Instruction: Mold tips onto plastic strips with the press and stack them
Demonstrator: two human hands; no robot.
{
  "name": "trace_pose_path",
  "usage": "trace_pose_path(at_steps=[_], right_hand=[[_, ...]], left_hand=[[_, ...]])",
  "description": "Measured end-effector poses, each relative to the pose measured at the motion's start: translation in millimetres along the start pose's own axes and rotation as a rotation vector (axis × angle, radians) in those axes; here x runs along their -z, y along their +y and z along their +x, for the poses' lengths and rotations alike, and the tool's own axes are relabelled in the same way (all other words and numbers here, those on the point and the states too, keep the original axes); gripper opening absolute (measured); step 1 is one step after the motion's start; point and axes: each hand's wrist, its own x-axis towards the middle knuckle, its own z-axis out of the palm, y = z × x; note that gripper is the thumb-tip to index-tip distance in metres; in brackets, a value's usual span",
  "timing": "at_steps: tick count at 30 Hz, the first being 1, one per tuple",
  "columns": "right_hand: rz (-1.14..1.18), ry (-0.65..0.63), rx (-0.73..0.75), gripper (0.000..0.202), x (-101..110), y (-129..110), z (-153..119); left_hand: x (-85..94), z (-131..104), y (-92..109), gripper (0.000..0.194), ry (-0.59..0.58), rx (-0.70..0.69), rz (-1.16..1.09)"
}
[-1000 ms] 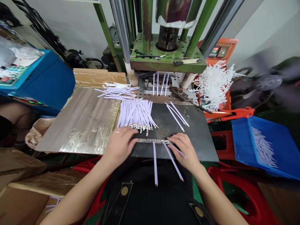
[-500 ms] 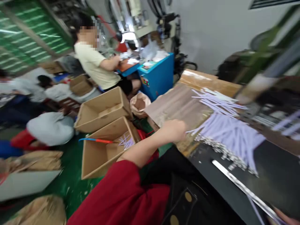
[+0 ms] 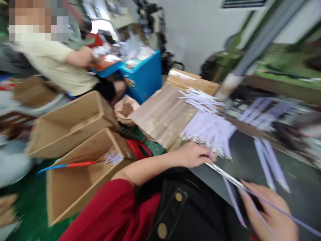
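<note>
My left hand (image 3: 197,154) is pinched closed at the upper end of a long white bar (image 3: 227,175), with a bit of lavender showing at the fingertips. Around the bar's lower end my right hand (image 3: 269,209) is closed, and thin lavender strips pass by its fingers. One lavender strip (image 3: 233,201) hangs off the bar toward my lap. Just beyond my left hand lies a pile of lavender strips (image 3: 208,130) with whitish, crumpled-looking ends. Two separate strips (image 3: 272,164) rest on the dark tabletop (image 3: 301,204) past my right hand.
A cardboard sheet (image 3: 163,113) carries more loose strips (image 3: 200,100). Left of me stand two cardboard boxes, a near box (image 3: 67,190) and a far box (image 3: 70,117). A blue cabinet (image 3: 144,80) and a seated person (image 3: 57,63) are farther off. A grey post (image 3: 258,43) rises behind the table.
My view has swung right. My left hand has come from beside the strip pile to the white bar's end. My right hand, barely visible before, now shows on the bar.
</note>
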Motion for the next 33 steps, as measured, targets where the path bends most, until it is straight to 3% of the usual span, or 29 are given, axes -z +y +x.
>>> trace_pose_path(at_steps=[3,7,15,19,22,24,26,29,31,33], right_hand=[[-0.074,0.023,0.041,0.019,3,-12,-6],[-0.064,0.034,0.01,0.019,0,-15,2],[0.0,0.029,-0.03,0.023,2,-20,1],[0.011,0.029,-0.061,0.025,2,-24,0],[0.05,-0.082,-0.09,0.029,20,-26,3],[0.074,-0.159,-0.086,0.033,42,-21,15],[0.058,-0.163,-0.063,0.031,63,-5,40],[0.054,-0.077,-0.064,0.021,76,36,107],[0.198,0.047,-0.219,0.015,65,66,163],[0.533,0.213,-0.517,0.01,41,88,216]], left_hand=[[-12.3,-1,-14,0.007,0.061,-0.014,-0.022],[-11.6,0,-23,0.006,0.111,-0.041,0.005],[-5.6,13,2,0.017,-0.053,-0.275,0.514],[-7.1,19,10,0.02,-0.109,-0.321,0.701],[0.8,18,9,0.022,-0.184,-0.351,0.681],[15.5,22,6,0.032,-0.253,-0.367,0.58],[34.9,40,5,0.039,-0.287,-0.365,0.492],[57.6,98,3,0.041,-0.239,-0.266,0.433],[59.7,151,-1,0.044,-0.095,-0.094,0.321],[49.9,204,-7,0.041,0.145,0.136,0.085]])
